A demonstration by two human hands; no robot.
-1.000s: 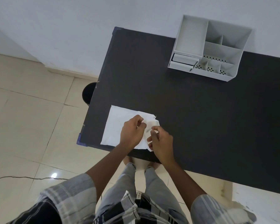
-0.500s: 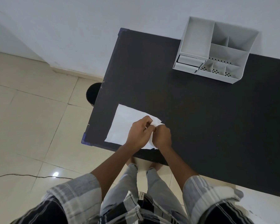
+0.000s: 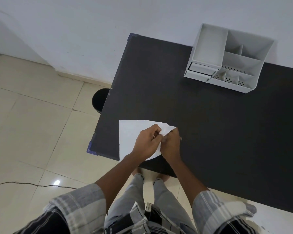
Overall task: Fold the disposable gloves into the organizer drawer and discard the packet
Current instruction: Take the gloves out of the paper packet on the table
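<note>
A flat white packet [image 3: 128, 135] lies at the near left corner of the black table [image 3: 210, 124], its near edge over the table's rim. My left hand [image 3: 146, 144] and my right hand [image 3: 171, 146] pinch its torn right end, fingertips touching each other. Whether a glove is between the fingers is hidden. The grey organizer [image 3: 227, 59] stands at the far side by the wall, with a small drawer [image 3: 200, 69] at its lower left, pulled out a little.
A black round bin [image 3: 99, 100] stands on the tiled floor beside the table's left edge, partly under it. A thin cable [image 3: 24, 184] runs across the floor at the left. The white wall is right behind the organizer.
My hands have drawn closer together on the packet's right end. The packet's near right part has lifted and now looks more triangular. The camera has shifted slightly.
</note>
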